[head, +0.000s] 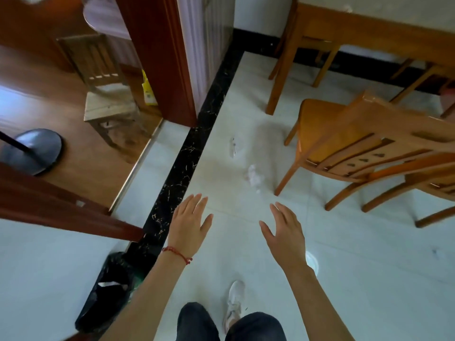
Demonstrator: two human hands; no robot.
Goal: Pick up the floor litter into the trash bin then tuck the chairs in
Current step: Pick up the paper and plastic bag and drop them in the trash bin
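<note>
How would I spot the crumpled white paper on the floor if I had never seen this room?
Start at the orange wooden chair pulled out from the table on the right. Just left of its front leg, on the pale floor tiles, lies the crumpled white paper, ahead of both open hands. Unlike the flatter, see-through wrapper farther away, it is bunched and opaque white.

Pale glossy floor tiles (344, 267) are edged by a black, gold-veined marble strip (187, 153) running toward a white wall with dark skirting. Left, a red-brown door frame (160, 57) opens onto a wood-floored room (81, 153) holding a small wooden stool-chair (105, 94) and a round grey stand base (34, 150). Soft daylight reflects off both floors
</note>
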